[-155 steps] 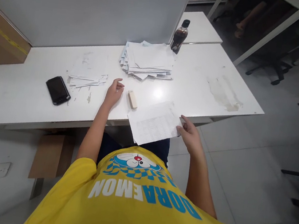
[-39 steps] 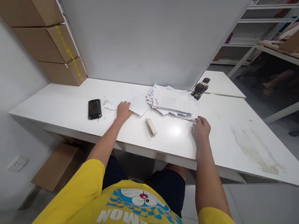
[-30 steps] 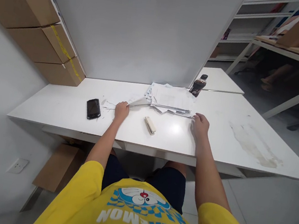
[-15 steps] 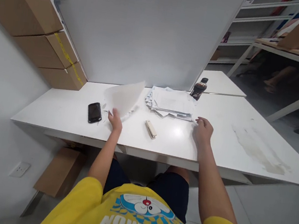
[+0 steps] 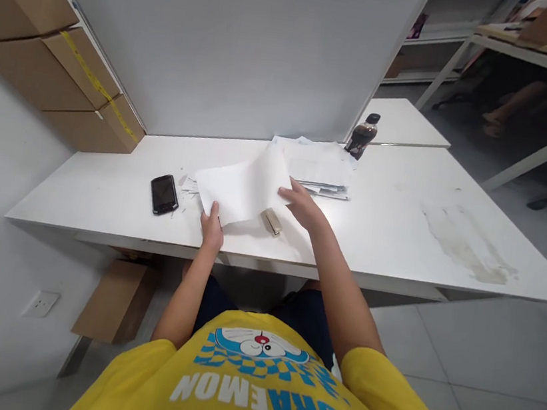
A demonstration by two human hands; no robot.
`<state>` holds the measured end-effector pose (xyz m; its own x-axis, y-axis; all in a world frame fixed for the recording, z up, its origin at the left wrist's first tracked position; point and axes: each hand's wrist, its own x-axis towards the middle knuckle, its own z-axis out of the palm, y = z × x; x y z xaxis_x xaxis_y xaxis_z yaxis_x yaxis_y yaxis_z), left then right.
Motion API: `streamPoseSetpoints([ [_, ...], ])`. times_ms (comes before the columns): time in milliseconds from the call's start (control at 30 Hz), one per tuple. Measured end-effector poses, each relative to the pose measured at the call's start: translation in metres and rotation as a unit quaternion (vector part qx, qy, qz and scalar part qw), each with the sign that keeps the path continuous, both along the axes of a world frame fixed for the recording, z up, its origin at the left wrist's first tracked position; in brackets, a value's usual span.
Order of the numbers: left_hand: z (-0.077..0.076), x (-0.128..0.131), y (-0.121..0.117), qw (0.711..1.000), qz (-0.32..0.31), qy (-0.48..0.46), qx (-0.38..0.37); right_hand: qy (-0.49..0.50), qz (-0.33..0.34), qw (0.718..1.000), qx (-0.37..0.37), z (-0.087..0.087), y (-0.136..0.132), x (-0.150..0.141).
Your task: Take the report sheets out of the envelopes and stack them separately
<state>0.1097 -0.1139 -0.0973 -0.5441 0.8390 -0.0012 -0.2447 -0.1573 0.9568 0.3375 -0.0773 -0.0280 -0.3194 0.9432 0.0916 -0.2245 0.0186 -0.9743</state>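
Paper (image 5: 240, 190) spans the desk's (image 5: 390, 240) near side, left hand (image 5: 212, 227) and right hand (image 5: 299, 201) each pinching an edge.

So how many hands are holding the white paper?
2: the left hand grips the white paper at its near left corner, the right hand at its right edge.

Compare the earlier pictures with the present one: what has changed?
The left hand has lifted the white paper off the desk. The right hand has moved left, away from the right edge of the stack, and taken hold of the white paper too. The phone, stapler and bottle stayed put.
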Motion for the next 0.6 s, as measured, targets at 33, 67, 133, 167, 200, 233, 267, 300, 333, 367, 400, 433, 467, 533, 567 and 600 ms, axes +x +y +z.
streamPoseSetpoints([
  [33, 0.000, 0.000, -0.001, 1.000, -0.011, 0.004, -0.007, 0.000, 0.008, 1.000, 0.004, -0.001, -0.002, 0.002],
  [67, 0.000, 0.000, -0.003, 1.000, -0.024, 0.006, -0.014, -0.005, 0.012, 1.000, 0.006, -0.004, -0.004, 0.004],
  [133, 0.000, 0.001, -0.004, 0.999, -0.048, 0.000, -0.023, -0.021, -0.012, 1.000, -0.002, -0.012, -0.008, 0.012],
  [167, 0.000, 0.001, -0.004, 0.998, -0.059, -0.007, -0.022, -0.027, -0.030, 0.999, -0.009, -0.017, -0.009, 0.016],
  [200, 0.000, 0.001, -0.003, 0.997, -0.070, -0.014, -0.019, -0.031, -0.050, 0.998, -0.019, -0.023, -0.011, 0.020],
  [233, -0.001, 0.002, -0.002, 0.996, -0.082, -0.015, -0.015, -0.035, -0.070, 0.997, -0.029, -0.029, -0.013, 0.024],
  [267, -0.001, 0.003, -0.001, 0.995, -0.097, -0.011, -0.013, -0.038, -0.090, 0.994, -0.041, -0.035, -0.015, 0.028],
  [300, -0.002, 0.004, 0.000, 0.994, -0.112, -0.001, -0.012, -0.041, -0.109, 0.992, -0.052, -0.041, -0.018, 0.031],
  [333, -0.004, 0.006, 0.001, 0.992, -0.123, 0.012, -0.008, -0.043, -0.128, 0.989, -0.062, -0.047, -0.020, 0.034],
  [367, -0.005, 0.007, 0.002, 0.991, -0.130, 0.025, -0.001, -0.044, -0.145, 0.986, -0.071, -0.052, -0.023, 0.036],
  [400, -0.006, 0.008, 0.003, 0.990, -0.134, 0.034, 0.014, -0.044, -0.162, 0.983, -0.078, -0.057, -0.026, 0.038],
  [433, -0.007, 0.008, 0.004, 0.989, -0.136, 0.036, 0.035, -0.042, -0.175, 0.980, -0.084, -0.061, -0.028, 0.040],
  [467, -0.007, 0.008, 0.004, 0.988, -0.137, 0.033, 0.057, -0.039, -0.186, 0.978, -0.090, -0.064, -0.030, 0.040],
  [533, -0.004, 0.007, 0.004, 0.986, -0.145, 0.015, 0.085, -0.037, -0.200, 0.973, -0.104, -0.068, -0.030, 0.040],
  [567, -0.002, 0.006, 0.004, 0.985, -0.150, 0.005, 0.085, -0.037, -0.206, 0.972, -0.110, -0.069, -0.029, 0.039],
  [600, 0.000, 0.004, 0.004, 0.985, -0.151, -0.001, 0.080, -0.036, -0.210, 0.970, -0.114, -0.068, -0.026, 0.037],
])
